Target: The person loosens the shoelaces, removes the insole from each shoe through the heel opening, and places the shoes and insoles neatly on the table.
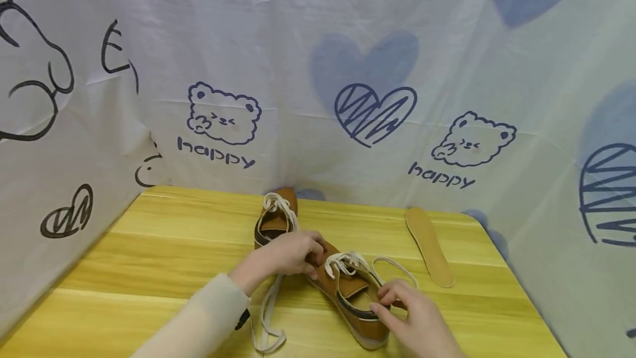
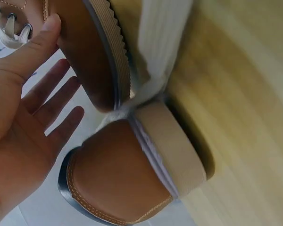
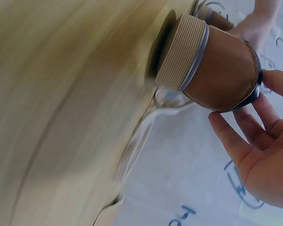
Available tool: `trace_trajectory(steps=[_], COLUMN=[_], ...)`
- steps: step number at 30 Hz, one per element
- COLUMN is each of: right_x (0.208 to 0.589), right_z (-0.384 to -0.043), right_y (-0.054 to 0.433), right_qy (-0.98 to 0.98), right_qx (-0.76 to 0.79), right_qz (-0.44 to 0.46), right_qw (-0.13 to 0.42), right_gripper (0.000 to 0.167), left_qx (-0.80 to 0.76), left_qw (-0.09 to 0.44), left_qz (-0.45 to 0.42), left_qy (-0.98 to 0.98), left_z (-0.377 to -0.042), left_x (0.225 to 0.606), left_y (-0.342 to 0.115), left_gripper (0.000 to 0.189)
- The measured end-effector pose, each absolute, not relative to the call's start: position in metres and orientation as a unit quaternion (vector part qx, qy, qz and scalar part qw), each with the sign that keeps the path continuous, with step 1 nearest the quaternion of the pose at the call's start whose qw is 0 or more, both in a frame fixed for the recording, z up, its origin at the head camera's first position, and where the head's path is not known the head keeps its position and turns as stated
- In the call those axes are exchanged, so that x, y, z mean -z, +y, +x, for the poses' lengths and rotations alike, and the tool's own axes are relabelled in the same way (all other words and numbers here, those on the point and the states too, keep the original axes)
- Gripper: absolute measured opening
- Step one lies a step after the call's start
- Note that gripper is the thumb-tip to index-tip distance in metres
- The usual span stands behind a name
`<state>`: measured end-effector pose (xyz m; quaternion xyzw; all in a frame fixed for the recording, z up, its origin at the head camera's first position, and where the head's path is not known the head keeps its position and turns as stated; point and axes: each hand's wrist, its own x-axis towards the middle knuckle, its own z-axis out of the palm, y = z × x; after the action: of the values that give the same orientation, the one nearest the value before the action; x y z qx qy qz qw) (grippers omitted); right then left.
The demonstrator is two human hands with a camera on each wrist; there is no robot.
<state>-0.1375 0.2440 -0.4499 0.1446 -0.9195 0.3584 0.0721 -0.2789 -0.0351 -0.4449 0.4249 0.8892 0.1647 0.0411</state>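
Note:
A brown lace-up shoe (image 1: 374, 327) stands on the table with its heel toward me. My left hand (image 1: 297, 253) holds its toe, the thumb on the side of the shoe in the left wrist view; the index finger is partly hidden. At the heel end, my right hand (image 1: 416, 314) pinches the dark-edged collar, with fingertips on the rim and heel in the right wrist view. White laces (image 1: 343, 263) lie over its tongue. Behind my left hand stands a second brown shoe (image 1: 289, 198), toe pointing away and partly covered by the hand.
A tan insole (image 1: 430, 247) lies flat at the right of the yellow wood-patterned table (image 1: 189, 247). Loose white lace (image 1: 268, 319) trails over the table beneath my left wrist. A white printed cloth (image 1: 298, 142) hangs behind the table and at its sides.

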Motion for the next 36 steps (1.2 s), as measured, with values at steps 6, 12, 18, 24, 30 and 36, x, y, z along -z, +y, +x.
trace_trajectory(steps=[6,12,18,24,30,36], right_x=[0.451,0.454,0.455,0.459,0.460,0.458], right_z=[-0.141,-0.155,-0.175,-0.199,-0.215,-0.220], right_y=[0.265,0.282,0.289,0.285,0.268,0.259], right_qy=[-0.918,-0.881,-0.870,-0.863,-0.853,-0.849], right_qx=[-0.374,-0.447,-0.447,-0.448,-0.460,-0.469], right_qz=[0.117,0.151,0.206,0.235,0.244,0.240], right_qw=[0.062,0.034,0.028,0.008,-0.027,-0.039], right_gripper=[0.006,0.013,0.020,0.021,0.026,0.026], left_qx=[-0.203,-0.216,-0.237,-0.266,-0.265,-0.259], left_qw=[0.085,0.086,0.069,0.078,0.079,0.074], left_qz=[0.417,0.409,0.403,0.364,0.336,0.337], left_qy=[0.882,0.883,0.881,0.890,0.900,0.902], left_z=[-0.264,-0.249,-0.239,-0.230,-0.226,-0.227], left_x=[0.449,0.453,0.455,0.453,0.449,0.445], left_y=[-0.034,-0.041,-0.054,-0.065,-0.081,-0.087], left_gripper=[0.031,0.027,0.024,0.052,0.069,0.066])
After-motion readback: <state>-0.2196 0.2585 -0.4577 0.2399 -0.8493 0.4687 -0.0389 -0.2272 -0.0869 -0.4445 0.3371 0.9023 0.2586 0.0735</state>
